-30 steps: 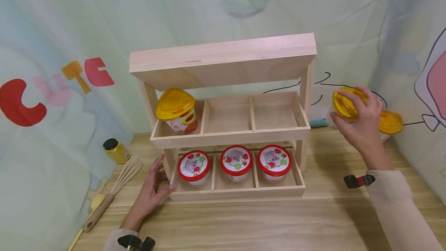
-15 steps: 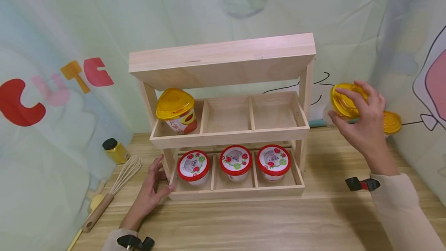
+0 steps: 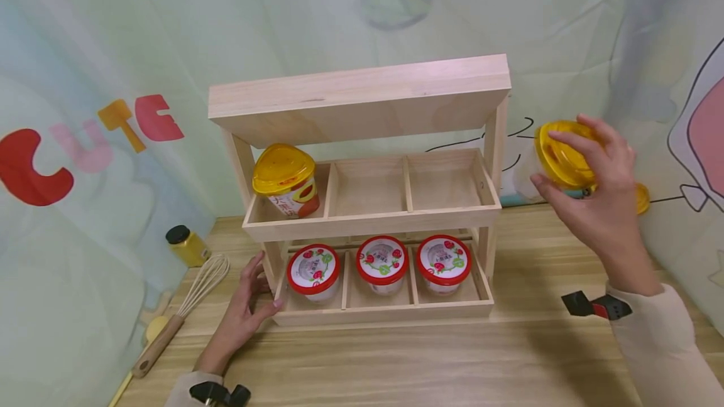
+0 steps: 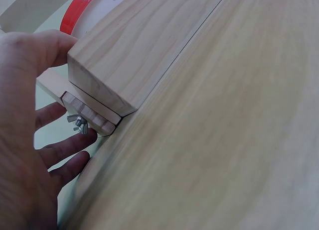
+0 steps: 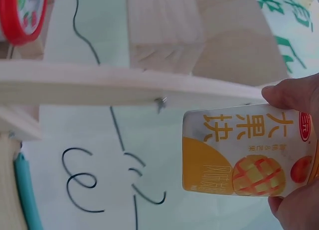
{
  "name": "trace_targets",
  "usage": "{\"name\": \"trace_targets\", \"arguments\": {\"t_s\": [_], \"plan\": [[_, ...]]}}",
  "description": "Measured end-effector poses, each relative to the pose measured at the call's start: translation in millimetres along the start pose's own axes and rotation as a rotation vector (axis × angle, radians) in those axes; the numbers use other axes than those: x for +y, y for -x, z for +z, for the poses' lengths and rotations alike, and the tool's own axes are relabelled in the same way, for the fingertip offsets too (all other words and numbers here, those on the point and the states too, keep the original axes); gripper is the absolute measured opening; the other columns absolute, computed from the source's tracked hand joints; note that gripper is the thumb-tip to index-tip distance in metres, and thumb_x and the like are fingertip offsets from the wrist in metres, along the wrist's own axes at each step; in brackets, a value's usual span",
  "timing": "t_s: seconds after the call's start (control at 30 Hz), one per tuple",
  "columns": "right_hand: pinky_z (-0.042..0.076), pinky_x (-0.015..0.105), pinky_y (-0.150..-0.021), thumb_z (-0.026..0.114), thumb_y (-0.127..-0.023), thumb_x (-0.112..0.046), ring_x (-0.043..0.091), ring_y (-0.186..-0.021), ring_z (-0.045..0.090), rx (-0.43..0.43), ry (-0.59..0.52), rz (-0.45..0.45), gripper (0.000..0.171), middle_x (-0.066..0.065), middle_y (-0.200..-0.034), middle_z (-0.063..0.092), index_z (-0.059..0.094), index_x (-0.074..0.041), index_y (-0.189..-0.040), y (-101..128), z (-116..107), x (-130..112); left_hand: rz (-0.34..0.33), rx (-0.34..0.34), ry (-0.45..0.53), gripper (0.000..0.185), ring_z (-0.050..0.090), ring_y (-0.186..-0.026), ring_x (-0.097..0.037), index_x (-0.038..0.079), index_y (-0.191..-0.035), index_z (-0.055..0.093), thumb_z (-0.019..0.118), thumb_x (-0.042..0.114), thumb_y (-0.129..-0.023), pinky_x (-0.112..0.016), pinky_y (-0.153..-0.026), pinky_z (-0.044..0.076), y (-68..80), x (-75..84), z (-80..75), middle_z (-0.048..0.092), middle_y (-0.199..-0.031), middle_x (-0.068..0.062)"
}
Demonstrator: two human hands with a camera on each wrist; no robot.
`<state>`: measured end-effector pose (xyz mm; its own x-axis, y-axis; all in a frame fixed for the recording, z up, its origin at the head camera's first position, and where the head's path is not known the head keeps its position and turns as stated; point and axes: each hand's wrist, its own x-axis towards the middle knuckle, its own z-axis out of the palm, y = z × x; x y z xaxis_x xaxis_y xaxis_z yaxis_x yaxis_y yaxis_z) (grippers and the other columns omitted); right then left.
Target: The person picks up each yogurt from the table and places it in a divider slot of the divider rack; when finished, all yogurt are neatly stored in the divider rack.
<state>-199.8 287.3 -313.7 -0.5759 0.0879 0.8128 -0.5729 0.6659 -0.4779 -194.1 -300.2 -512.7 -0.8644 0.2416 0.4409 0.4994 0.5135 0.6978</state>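
In the head view my right hand (image 3: 611, 206) holds a yogurt cup (image 3: 565, 159) by its yellow lid, raised in the air right of a two-tier wooden rack (image 3: 370, 226). Its white side (image 5: 234, 153), printed with cut mango, fills the lower right of the right wrist view. My left hand (image 3: 240, 322) grips the rack's lower left corner, thumb at the front and fingers behind the side post by a wing nut (image 4: 79, 123). A yellow-lidded cup (image 3: 285, 174) sits in the upper tier's left compartment. Red-lidded cups (image 3: 383, 262) fill the three lower compartments.
Behind the right hand, another yellow lid (image 3: 642, 198) shows in part. On the left lie a whisk (image 3: 195, 297) and a yellow jar with black cap (image 3: 188, 245). A printed curtain (image 3: 362, 24) hangs close behind the rack. A teal bar (image 3: 515, 200) lies at the table's back edge.
My right hand has lifted the yogurt cup higher and tilted it, drifting slightly right and uncovering less of the yellow lid behind. The left hand stays on the rack's corner.
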Motion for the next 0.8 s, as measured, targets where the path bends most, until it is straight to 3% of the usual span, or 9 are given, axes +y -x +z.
{"name": "trace_targets", "arguments": {"t_s": [0.13,0.3,0.57,0.8], "plan": [[0.02,0.041,-0.123,0.089,-0.078,0.002,0.011,-0.152,0.035,0.002,-0.026,-0.005,0.06,0.01,-0.163,0.051,0.072,-0.008,-0.135,-2,-2,-13,0.002,0.001,-0.002,0.104,0.058,-0.121,0.009,0.014,-0.17,0.02,0.079,-0.004,-0.086,-0.015,-0.101,0.05,-0.2,0.1,-0.2,0.05,-0.157,-0.029],[0.021,0.038,-0.122,0.088,-0.079,0.001,0.012,-0.152,0.039,0.017,-0.057,-0.016,0.058,0.006,-0.161,0.053,0.071,-0.005,-0.135,-4,-4,-26,-0.002,-0.003,0.003,0.104,0.058,-0.121,0.009,0.015,-0.17,0.02,0.079,-0.004,-0.087,-0.015,-0.101,0.05,0.1,1.2,-1.0,0.049,-0.157,-0.028],[0.034,0.019,-0.116,0.085,-0.075,0.009,0.016,-0.153,0.038,0.011,-0.109,-0.022,0.063,-0.005,-0.162,0.051,0.071,-0.002,-0.136,-8,-3,-42,-0.026,-0.011,-0.012,0.104,0.058,-0.121,0.009,0.017,-0.171,0.018,0.08,-0.001,-0.089,-0.017,-0.102,0.051,0.8,3.3,-1.5,0.048,-0.159,-0.027],[0.043,0.016,-0.11,0.084,-0.074,0.01,0.019,-0.151,0.039,0.002,-0.176,-0.071,0.061,-0.005,-0.16,0.052,0.071,0.002,-0.133,-15,8,-55,-0.031,-0.009,-0.013,0.104,0.058,-0.12,0.008,0.017,-0.171,0.019,0.079,-0.001,-0.088,-0.018,-0.102,0.051,0.8,3.9,-1.0,0.048,-0.159,-0.027]]}}
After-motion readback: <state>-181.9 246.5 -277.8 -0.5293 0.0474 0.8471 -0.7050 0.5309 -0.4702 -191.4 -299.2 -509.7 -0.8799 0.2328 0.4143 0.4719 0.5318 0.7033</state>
